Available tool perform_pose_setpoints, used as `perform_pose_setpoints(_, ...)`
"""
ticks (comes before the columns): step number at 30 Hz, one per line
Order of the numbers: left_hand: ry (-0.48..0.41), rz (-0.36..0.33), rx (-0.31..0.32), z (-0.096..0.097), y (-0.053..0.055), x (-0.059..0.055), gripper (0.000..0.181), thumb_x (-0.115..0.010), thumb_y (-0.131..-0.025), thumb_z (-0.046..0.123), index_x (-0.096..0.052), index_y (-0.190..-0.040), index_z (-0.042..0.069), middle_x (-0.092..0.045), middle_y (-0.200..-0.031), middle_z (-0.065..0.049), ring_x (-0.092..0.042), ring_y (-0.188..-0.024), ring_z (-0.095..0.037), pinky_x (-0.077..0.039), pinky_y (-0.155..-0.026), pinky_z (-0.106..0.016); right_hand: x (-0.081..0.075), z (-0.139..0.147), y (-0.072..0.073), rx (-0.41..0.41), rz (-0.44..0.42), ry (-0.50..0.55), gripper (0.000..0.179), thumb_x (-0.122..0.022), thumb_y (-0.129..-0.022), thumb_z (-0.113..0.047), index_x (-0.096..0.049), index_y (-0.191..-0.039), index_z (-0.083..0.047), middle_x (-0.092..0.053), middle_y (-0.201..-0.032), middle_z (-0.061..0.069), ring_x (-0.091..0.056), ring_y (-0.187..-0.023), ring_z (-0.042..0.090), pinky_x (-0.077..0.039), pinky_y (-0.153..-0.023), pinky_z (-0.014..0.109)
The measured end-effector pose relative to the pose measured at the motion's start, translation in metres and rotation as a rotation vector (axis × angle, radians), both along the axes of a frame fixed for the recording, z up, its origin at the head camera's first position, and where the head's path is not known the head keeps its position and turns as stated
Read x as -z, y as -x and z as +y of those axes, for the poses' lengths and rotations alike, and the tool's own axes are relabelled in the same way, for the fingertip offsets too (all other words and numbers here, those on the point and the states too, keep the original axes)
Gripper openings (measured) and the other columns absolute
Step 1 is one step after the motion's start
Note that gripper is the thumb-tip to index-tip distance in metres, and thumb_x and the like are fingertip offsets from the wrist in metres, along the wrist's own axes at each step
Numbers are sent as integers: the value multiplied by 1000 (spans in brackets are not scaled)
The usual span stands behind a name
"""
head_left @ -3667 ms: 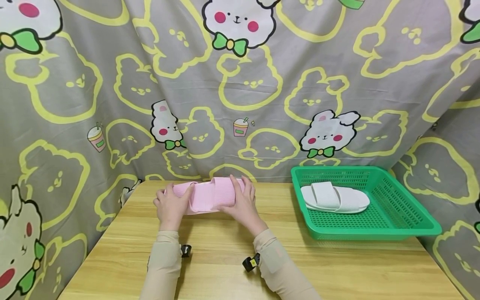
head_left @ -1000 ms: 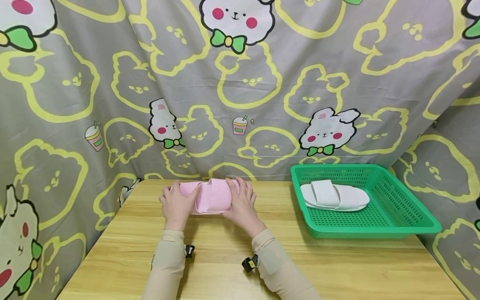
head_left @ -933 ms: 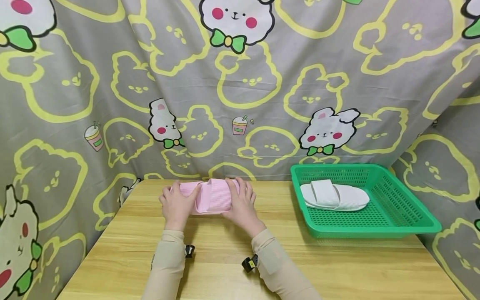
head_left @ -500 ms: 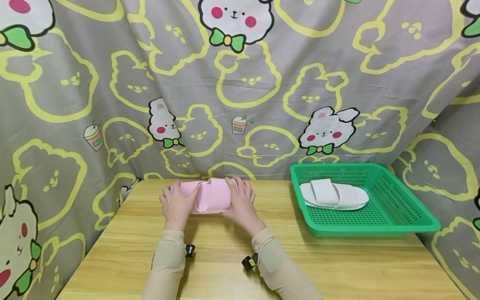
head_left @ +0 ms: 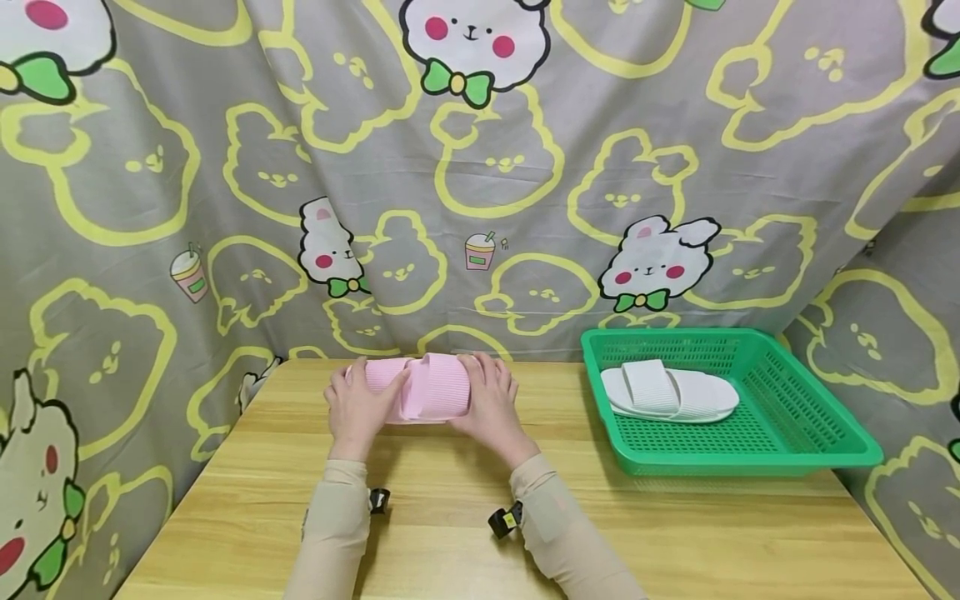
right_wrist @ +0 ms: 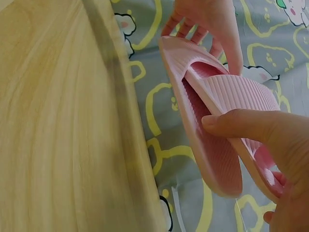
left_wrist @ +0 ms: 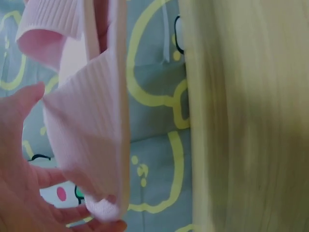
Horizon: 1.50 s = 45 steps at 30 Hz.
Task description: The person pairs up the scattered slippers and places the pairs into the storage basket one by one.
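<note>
A pair of pink ribbed slippers is held over the back of the table, one pushed partly into the other and facing opposite ways. My left hand grips the toe end of the left slipper, thumb at its strap and fingers round the far side. At the other end, my right hand holds the right slipper. In the right wrist view the thumb of that hand lies across the edges of both slippers. Its other fingers are mostly hidden behind.
On the right of the wooden table stands a green plastic basket with white slippers lying in its left part. A grey patterned curtain hangs right behind the table's back edge.
Since the earliest frame, the pink slippers have been pushed further together and my left hand has moved right. In the last half second both hands shifted slightly right with the slippers, which rose a little.
</note>
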<state>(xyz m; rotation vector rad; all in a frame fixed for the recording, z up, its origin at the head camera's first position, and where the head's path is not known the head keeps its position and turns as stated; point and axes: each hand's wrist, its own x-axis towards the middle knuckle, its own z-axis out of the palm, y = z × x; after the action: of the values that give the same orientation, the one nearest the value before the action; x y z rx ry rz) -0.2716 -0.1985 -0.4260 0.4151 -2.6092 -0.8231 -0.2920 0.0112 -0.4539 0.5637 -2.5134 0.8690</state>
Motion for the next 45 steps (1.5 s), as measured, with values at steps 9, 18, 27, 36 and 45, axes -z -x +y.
perform_pose_setpoints(9, -30, 0, 177, -13, 1, -3, 98, -63, -79, 71, -29, -152, 15, -33, -148, -26, -27, -137, -47, -30, -109, -63, 1, 9, 6, -2, -28, 52, 101, -95, -53, -33, -41, -138, -24, -38, -144, 9, -27, -132, 36, -25, -104, 54)
perform_pose_setpoints(18, 53, 14, 349, -21, -2, -7, 106, -81, -68, 59, -30, -152, 20, -28, -154, -22, -27, -138, -47, -32, -106, -67, -2, 22, 13, -11, -78, 107, 102, -95, -52, -30, -42, -139, -24, -39, -144, 10, -24, -134, 37, -22, -106, 54)
perform_pose_setpoints(27, 157, 41, 409, -24, -3, -4, 114, -92, -58, 40, -30, -152, 20, -29, -150, -26, -31, -132, -46, -33, -106, -65, -4, 33, 16, -40, -151, 146, 104, -97, -51, -29, -42, -139, -25, -38, -145, 9, -22, -134, 34, -18, -108, 52)
perform_pose_setpoints(36, 210, 14, 426, -23, -2, 1, 118, -92, -59, 39, -26, -155, 25, -24, -154, -24, -27, -135, -46, -32, -104, -67, -6, 37, 17, -81, -153, 136, 104, -96, -50, -27, -41, -139, -25, -38, -146, 12, -22, -134, 36, -19, -107, 55)
perform_pose_setpoints(45, 217, -33, 465, -21, -1, 6, 124, -94, -56, 40, -22, -155, 27, -19, -158, -21, -19, -141, -46, -29, -104, -70, -10, 41, 15, -128, -168, 131, 103, -95, -52, -25, -41, -139, -25, -34, -150, 12, -18, -137, 38, -19, -108, 57)
